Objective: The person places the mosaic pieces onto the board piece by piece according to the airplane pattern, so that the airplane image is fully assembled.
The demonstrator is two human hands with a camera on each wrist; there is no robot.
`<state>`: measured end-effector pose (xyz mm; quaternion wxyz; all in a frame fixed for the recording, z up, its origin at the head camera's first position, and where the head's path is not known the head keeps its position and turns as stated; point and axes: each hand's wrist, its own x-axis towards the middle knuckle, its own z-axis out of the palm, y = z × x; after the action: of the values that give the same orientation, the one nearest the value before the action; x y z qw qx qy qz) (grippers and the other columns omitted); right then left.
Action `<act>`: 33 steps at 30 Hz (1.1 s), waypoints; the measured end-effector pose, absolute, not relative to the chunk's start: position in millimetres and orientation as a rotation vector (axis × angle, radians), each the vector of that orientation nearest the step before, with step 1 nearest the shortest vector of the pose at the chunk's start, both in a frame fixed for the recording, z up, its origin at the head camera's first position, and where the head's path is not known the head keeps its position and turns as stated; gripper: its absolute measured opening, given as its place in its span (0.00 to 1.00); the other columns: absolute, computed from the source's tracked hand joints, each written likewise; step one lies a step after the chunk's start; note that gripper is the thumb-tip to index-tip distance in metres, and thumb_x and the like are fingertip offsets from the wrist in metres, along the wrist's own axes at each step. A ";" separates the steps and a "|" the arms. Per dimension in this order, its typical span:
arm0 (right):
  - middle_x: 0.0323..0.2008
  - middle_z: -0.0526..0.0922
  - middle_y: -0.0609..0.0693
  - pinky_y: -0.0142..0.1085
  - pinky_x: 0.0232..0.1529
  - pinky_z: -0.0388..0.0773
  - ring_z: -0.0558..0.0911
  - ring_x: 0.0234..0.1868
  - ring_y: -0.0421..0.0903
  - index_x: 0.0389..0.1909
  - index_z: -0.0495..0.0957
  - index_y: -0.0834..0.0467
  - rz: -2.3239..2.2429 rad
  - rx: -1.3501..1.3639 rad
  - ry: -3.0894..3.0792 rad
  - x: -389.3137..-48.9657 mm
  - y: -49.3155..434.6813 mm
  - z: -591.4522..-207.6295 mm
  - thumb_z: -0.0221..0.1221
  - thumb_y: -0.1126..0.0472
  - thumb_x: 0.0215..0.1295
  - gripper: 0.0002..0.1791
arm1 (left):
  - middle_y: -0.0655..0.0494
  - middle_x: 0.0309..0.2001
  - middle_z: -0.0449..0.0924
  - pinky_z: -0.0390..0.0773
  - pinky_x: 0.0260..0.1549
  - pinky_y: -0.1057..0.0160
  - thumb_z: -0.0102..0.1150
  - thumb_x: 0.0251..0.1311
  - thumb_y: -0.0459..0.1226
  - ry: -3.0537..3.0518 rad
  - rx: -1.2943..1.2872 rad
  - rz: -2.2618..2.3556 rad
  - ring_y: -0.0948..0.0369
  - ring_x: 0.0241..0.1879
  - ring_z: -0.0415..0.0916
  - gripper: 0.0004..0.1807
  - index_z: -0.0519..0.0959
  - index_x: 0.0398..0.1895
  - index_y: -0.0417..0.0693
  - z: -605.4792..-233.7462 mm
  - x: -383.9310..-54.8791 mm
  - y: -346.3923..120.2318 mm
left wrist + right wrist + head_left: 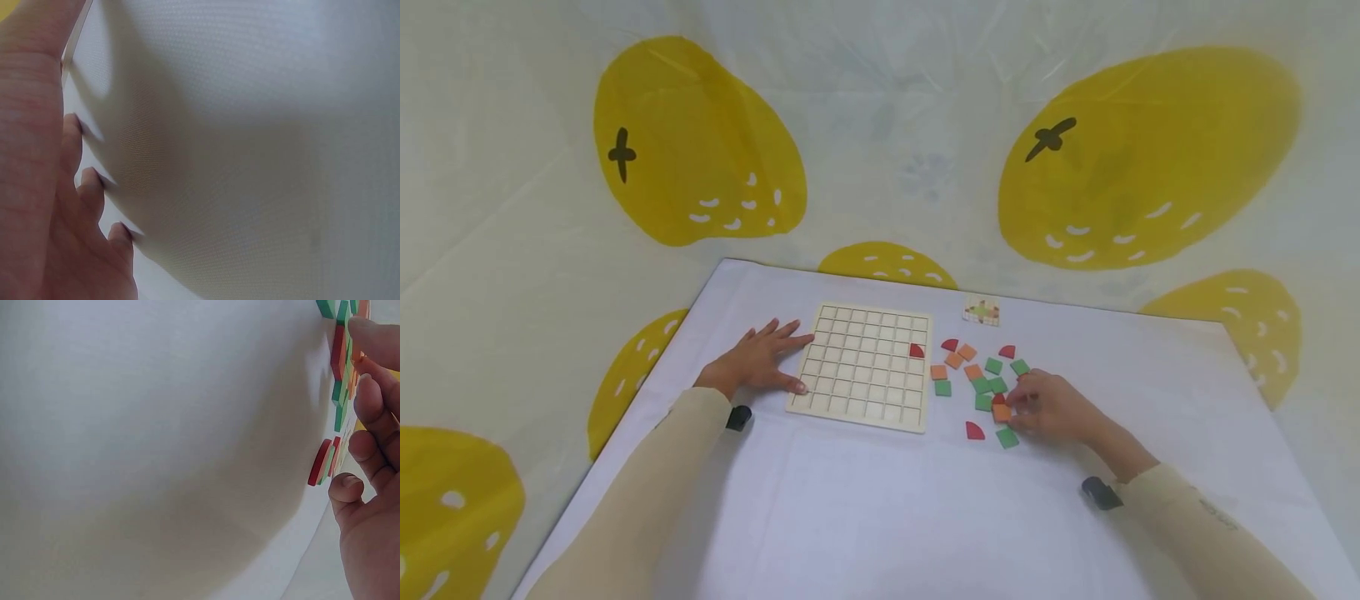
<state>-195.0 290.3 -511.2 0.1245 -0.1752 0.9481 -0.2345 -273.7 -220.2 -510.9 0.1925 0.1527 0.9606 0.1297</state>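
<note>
A pale wooden grid board (863, 368) lies on the table, with one red quarter-circle tile (917, 351) in a square near its right side. My left hand (763, 358) rests on the table with spread fingers, forefinger and thumb tips at the board's left edge. Right of the board, my right hand (1047, 406) pinches an orange square tile (1002, 413) between thumb and forefinger. That tile overlaps another red quarter-circle tile (998, 399) in the head view. Green square tiles (983, 402) lie close around these fingers. The left wrist view shows the left fingertips (91, 178) down on the cloth.
More orange, green and red tiles lie scattered between board and right hand, including a red quarter-circle (974, 431) toward the front. A small pattern card (982, 310) lies at the back. The white-covered table (865, 517) meets a fruit-printed curtain (887, 167) behind.
</note>
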 end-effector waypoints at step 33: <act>0.29 0.80 0.43 0.29 0.34 0.77 0.76 0.37 0.43 0.46 0.89 0.53 -0.859 -0.548 2.751 -212.2 246.2 -509.1 0.76 0.57 0.59 0.14 | 0.54 0.86 0.47 0.42 0.82 0.33 0.72 0.42 0.72 2.732 0.458 0.316 0.42 0.86 0.37 0.60 0.60 0.81 0.73 -509.4 -272.3 -219.6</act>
<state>-212.2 246.2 -509.1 0.1040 -0.1857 0.9327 -0.2912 -272.3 -219.6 -509.4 0.1760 0.1617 0.9646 0.1114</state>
